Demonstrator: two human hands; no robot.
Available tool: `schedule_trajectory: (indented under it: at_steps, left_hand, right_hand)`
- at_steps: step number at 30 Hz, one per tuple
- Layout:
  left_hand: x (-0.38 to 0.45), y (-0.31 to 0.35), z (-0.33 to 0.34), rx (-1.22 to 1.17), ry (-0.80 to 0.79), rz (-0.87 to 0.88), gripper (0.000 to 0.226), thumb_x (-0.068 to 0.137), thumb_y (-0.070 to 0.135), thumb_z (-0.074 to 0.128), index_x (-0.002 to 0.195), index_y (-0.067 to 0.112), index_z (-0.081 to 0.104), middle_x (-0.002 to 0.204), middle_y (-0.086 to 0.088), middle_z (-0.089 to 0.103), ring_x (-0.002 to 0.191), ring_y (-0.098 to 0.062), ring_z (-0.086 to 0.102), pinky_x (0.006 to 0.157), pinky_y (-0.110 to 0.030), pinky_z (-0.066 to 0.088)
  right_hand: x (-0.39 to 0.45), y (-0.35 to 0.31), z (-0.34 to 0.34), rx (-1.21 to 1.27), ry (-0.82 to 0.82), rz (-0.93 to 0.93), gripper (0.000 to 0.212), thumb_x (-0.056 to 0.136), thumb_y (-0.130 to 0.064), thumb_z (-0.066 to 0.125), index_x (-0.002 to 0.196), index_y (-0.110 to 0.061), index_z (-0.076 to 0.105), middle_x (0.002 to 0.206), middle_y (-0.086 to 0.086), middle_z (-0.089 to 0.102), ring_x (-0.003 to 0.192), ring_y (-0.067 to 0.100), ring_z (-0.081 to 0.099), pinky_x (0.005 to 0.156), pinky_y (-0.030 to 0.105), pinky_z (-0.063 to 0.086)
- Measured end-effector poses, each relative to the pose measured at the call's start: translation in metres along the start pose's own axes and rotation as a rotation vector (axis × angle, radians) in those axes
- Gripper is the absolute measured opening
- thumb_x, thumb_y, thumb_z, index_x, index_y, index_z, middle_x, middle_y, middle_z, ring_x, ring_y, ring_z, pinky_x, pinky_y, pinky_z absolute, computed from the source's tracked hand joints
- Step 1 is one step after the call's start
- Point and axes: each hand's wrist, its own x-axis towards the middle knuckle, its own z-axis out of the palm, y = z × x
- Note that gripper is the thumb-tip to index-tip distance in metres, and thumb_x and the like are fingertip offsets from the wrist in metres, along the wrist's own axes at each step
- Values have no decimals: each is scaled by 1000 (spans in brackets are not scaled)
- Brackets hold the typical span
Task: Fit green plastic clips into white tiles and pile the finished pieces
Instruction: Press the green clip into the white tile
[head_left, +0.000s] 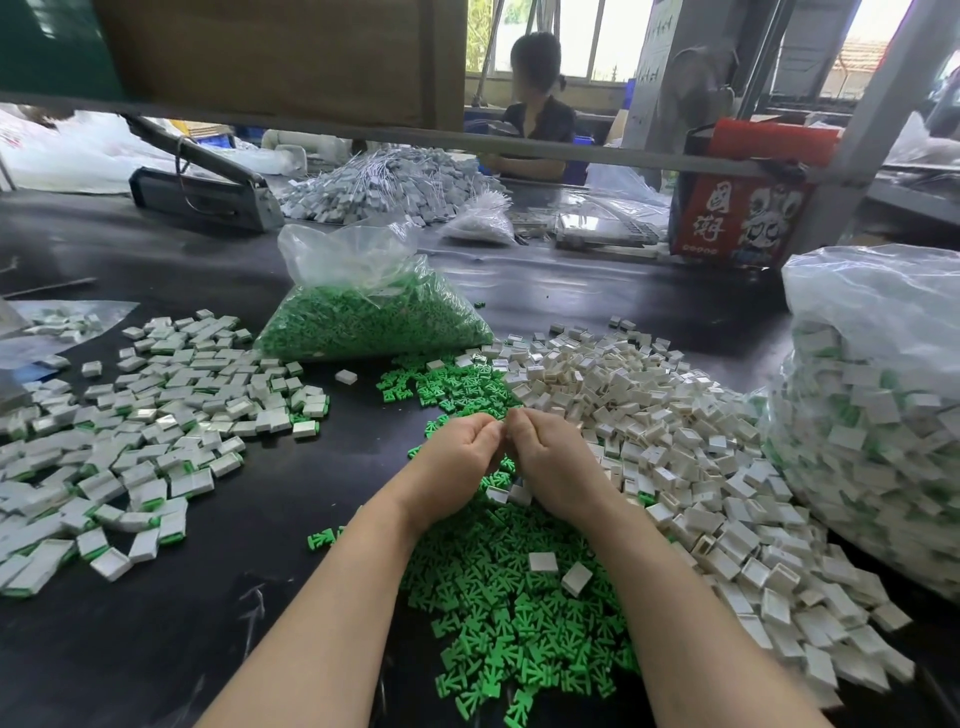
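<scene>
Both hands meet fingertip to fingertip above the loose green clips (509, 613), and the grip is closed: the left hand (457, 462) and the right hand (550, 462) each have their fingers curled inward around something small held between them, though the piece itself is hidden by the fingers (most likely a tile and a clip being pressed together, but that is a guess). These parts look light, rigid and smooth, so I judge they would slip under a loose hold; a tile is best taken by its short edges, leaving the open side free for the clip, and the clip by its flat end. Both forearms come up from the near edge of the worktop (156, 649) and converge, wrists slightly raised, knuckles facing up. Just right of the green clips lies the heap of empty white tiles (675, 441); well to their left spreads the pile of finished pieces (156, 415), white with green showing at the edges. Beyond the clips sits a clear bag of more clips (374, 317), and far to the right a large bag of finished pieces (872, 415).
</scene>
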Motion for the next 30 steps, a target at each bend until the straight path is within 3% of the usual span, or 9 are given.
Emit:
schedule_trajectory:
  at_steps: [3, 6, 11, 16, 21, 25, 30]
  left_hand:
    - [0, -2, 1, 6, -3, 2, 33, 106, 17, 39, 77, 17, 55, 60, 16, 55, 58, 0, 46, 61, -19, 39]
    - [2, -2, 2, 73, 9, -3, 29, 106, 19, 39, 87, 14, 61, 80, 1, 63, 75, -13, 55, 74, -35, 47]
    - [2, -1, 6, 180, 42, 10, 31, 106, 23, 37, 98, 7, 63, 94, -9, 69, 91, -25, 64, 87, -46, 51]
    - [2, 0, 8, 262, 56, 21, 32, 106, 24, 37, 96, 7, 61, 91, -10, 67, 88, -26, 63, 85, -48, 49]
    - [2, -1, 11, 292, 73, 36, 33, 106, 25, 36, 95, 6, 61, 90, -12, 67, 86, -29, 62, 83, -50, 48]
    - [2, -1, 13, 297, 106, 52, 32, 106, 25, 38, 82, 13, 56, 80, -8, 63, 78, -26, 59, 75, -46, 48]
    - [2, -1, 14, 291, 106, 66, 32, 106, 26, 38, 78, 20, 54, 77, -4, 62, 74, -22, 58, 68, -38, 46]
  right_hand:
    - [-1, -2, 1, -85, -18, -23, 41, 106, -30, 32, 68, -24, 46, 69, -2, 53, 63, 12, 46, 61, 32, 34]
    - [-1, -5, 2, -144, -20, -36, 42, 106, -32, 29, 71, -19, 50, 74, 3, 57, 69, 20, 51, 66, 38, 41]
    - [-1, -5, 4, -213, -2, -44, 42, 106, -31, 27, 75, -16, 52, 78, 5, 60, 73, 22, 53, 70, 38, 44]
    - [0, -2, 5, -258, 1, -46, 43, 105, -29, 26, 69, -20, 47, 70, -2, 51, 70, 19, 50, 66, 33, 37]
    - [0, -3, 5, -282, 12, -48, 46, 105, -25, 26, 61, -25, 39, 66, -3, 48, 68, 19, 48, 69, 36, 42]
    - [1, -2, 5, -282, 25, -52, 46, 105, -21, 27, 60, -26, 37, 61, -10, 39, 67, 18, 45, 66, 32, 36]
    - [2, -2, 5, -278, 32, -60, 45, 104, -21, 27, 61, -26, 39, 67, -4, 46, 68, 18, 47, 66, 33, 37]
